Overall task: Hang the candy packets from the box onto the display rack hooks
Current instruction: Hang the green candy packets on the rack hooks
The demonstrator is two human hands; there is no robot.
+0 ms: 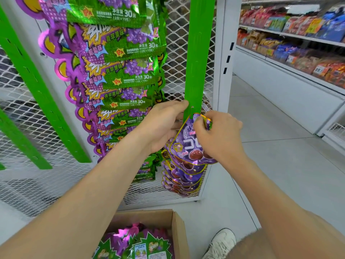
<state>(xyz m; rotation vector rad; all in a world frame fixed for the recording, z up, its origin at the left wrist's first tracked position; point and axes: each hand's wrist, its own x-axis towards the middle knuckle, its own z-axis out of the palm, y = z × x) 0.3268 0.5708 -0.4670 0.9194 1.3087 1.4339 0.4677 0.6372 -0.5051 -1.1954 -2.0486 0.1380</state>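
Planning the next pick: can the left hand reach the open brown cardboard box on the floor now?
Probably yes, once freed: left hand grips the green plastic strip; the brown cardboard box lies open below.

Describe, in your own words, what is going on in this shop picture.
A person is stocking a display rack. The left hand holds the green strip steady while the right hand pinches the top of a purple packet against it, apparently fitting it on. Below it, other packets already hang, and the open box on the floor holds more candy.
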